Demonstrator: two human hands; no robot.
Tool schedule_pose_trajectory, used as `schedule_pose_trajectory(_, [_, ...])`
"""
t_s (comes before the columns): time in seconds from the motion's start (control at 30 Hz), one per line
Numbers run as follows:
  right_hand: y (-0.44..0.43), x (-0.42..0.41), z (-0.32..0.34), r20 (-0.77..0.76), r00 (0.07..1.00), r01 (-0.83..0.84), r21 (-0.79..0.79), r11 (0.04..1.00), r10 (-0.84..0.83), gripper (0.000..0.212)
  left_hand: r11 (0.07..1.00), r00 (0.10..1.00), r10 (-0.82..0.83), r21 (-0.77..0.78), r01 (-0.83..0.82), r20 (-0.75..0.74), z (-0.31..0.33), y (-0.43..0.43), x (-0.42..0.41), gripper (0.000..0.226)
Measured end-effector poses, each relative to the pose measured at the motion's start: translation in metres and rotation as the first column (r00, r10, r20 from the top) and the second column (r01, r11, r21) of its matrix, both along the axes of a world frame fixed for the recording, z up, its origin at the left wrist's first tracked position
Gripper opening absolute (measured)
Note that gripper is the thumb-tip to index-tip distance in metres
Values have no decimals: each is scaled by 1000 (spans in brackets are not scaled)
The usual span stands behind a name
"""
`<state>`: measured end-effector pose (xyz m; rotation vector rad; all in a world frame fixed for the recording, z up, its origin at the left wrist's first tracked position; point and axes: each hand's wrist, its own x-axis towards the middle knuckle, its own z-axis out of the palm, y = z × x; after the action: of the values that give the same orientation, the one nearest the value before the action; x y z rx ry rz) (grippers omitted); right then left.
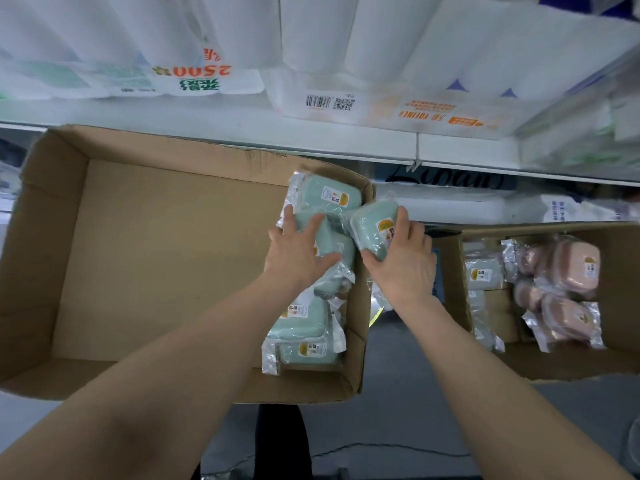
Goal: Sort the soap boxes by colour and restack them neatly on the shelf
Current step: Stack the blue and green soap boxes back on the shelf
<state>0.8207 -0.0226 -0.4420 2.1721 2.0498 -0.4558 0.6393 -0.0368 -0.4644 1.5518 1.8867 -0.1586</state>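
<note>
Two hands working: left hand [298, 254] pressing, fingers spread wide, on wrapped mint-green soap boxes [304, 323] inside brown cardboard carton [138, 237]; right hand [405, 268] fingers gripping one tilted mint-green box [372, 228].

The large cardboard box [156, 265] on the left is matt brown board, faintly scuffed inside; the second cardboard box [620, 306] on the right looks alike. The tilted mint-green soap box [369, 225] is smooth matt plastic in a clear, glossy, crinkled wrapper. The pink soap boxes [575, 268] wear the same shiny film. On the far side, toilet-roll packs [381, 46] sit in thin translucent plastic; the shelf edge [242, 133] is smooth white.
</note>
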Motion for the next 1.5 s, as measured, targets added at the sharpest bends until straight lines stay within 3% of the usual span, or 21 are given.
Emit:
schedule_pose_trajectory(0.13, [5, 1, -7, 1, 1000, -19, -40, 999, 19, 97, 992, 992, 124, -7, -124, 25, -5, 0, 7, 93])
schedule_pose_trajectory(0.23, [0, -3, -7, 9, 999, -46, -77, 996, 46, 99, 921, 929, 363, -178, -346, 72, -4, -5, 6, 109])
schedule_pose_trajectory(0.3, [-4, -5, -3, 2, 998, -55, -86, 995, 55, 99, 887, 902, 423, -243, -392, 88, 0, -8, -1, 106])
schedule_pose_trajectory(0.4, [-7, -10, 10, -11, 997, -71, -84, 994, 70, 99, 894, 900, 420, -220, -390, 113, 11, -13, -16, 95])
schedule_pose_trajectory(0.63, [-10, -27, 65, -62, 990, -130, -7, 991, 129, 97, 962, 949, 272, -54, -267, 158, 68, -34, -67, 95])
schedule_pose_trajectory(0.97, [-10, -73, 185, -66, 941, -313, 196, 929, 331, 93, 956, 992, 127, 263, -130, 28, 206, -59, -148, 93])
schedule_pose_trajectory(1.23, [6, -125, 291, 48, 831, -519, 427, 741, 554, 93, 862, 970, 76, 503, 52, -230, 316, -62, -204, 99])
schedule_pose_trajectory(1.5, [39, -167, 398, 145, 789, -535, 641, 550, 598, 91, 754, 974, 109, 655, 48, -197, 415, -38, -253, 95])
